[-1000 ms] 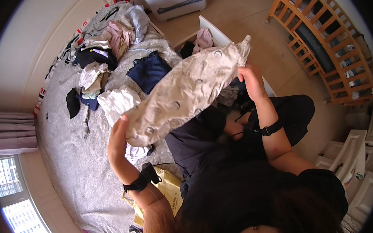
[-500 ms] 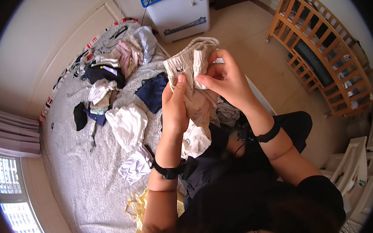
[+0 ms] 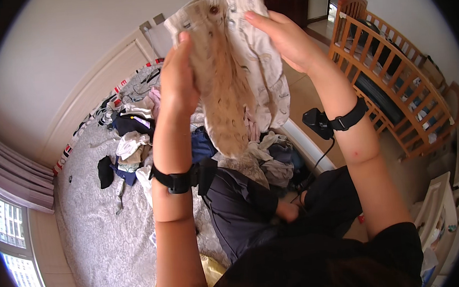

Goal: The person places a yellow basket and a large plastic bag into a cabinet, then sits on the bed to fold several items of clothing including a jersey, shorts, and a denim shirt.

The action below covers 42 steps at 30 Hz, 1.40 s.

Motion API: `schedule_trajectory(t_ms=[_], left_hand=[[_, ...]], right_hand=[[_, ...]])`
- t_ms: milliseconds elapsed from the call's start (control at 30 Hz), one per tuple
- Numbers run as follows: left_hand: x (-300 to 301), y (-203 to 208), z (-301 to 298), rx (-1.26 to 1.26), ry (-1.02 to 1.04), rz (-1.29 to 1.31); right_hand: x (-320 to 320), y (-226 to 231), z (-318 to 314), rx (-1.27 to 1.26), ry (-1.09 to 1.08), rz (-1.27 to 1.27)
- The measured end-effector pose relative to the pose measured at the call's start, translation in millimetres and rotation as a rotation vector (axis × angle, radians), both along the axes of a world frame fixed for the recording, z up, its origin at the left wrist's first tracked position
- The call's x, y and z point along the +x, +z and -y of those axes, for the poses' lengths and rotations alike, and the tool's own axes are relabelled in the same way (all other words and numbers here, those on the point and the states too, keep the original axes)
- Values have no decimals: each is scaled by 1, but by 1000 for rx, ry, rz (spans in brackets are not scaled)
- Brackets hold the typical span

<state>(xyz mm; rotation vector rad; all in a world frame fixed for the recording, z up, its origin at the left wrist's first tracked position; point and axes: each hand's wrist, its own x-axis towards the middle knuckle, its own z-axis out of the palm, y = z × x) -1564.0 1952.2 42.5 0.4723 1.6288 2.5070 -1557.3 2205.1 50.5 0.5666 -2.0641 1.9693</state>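
A small pair of cream pants (image 3: 270, 81) with a gathered elastic waist and a faint print hangs in front of me, waistband up. Its middle looks tan and shaded. My left hand (image 3: 177, 77) grips the left end of the waistband, thumb on the near side. At the right end, my right hand (image 3: 290, 39) pinches the waistband with its thumb in front; the other fingers are partly behind the cloth. Below the pants, crumpled pale clothes (image 3: 277, 164) lie by my crossed legs, and a navy garment (image 3: 201, 145) shows beside my left forearm.
A grey patterned bedspread (image 3: 103, 250) covers the bed. Piled on it are a white garment (image 3: 130, 145), black clothing (image 3: 132, 124) and a small black item (image 3: 105, 172). A yellow plastic bag (image 3: 213, 269) lies near my left elbow. Right of the bed stands a wooden crib (image 3: 391, 71).
Both hands have risen and moved apart, lifting the pants higher and stretching the waistband wide. The legs of the pants now hang down in view. The head view has tilted up a little.
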Motion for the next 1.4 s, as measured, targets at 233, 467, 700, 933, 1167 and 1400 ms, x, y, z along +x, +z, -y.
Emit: schedule_trajectory(t_ms=[233,467,700,933,1167,1400], left_hand=[[34,-11,-67,-121,-143,-783],[20,-82,6,-470,691,-759],[39,-200,19,-922,388,-401],[37,-295,220,-1237,560,-179],[39,-419,410,-1541,543,-110],[90,-590,236,-1521,41,-325]], right_hand=[[-9,50,5,-21,38,-291],[44,39,9,-206,274,79],[73,23,5,-544,626,361],[51,-100,15,-751,516,367],[48,-491,61,-700,-15,799],[55,-644,129,-746,-139,1013]])
